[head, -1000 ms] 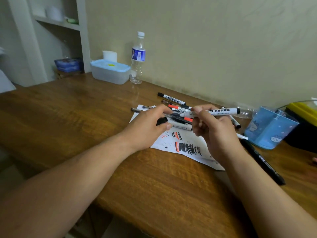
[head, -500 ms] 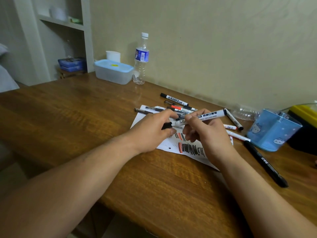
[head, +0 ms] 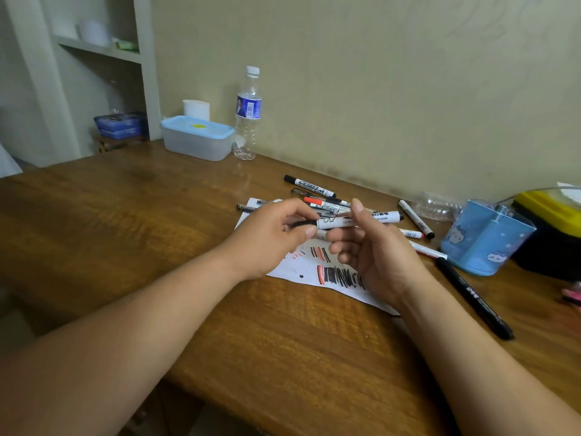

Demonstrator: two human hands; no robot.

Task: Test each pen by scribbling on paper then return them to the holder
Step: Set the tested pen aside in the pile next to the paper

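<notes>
A white marker (head: 385, 216) is held level above the scribbled paper (head: 306, 269). My left hand (head: 267, 239) pinches its black cap end, and my right hand (head: 374, 250) supports the barrel between thumb and fingers. The cap sits against the barrel. Several more pens and markers (head: 317, 199) lie in a heap at the paper's far edge. The blue pen holder (head: 485, 237) stands to the right, with a long black marker (head: 474, 302) lying in front of it.
A lidded plastic box (head: 196, 138), a water bottle (head: 248, 113) and a white cup (head: 196, 109) stand at the back left by the wall. A yellow and black case (head: 548, 212) sits behind the holder. The wooden desk (head: 125, 221) ends near my forearms.
My hands have brought the black cap and the white marker together; the cap was apart in my left hand a second ago. The marker now lies more level.
</notes>
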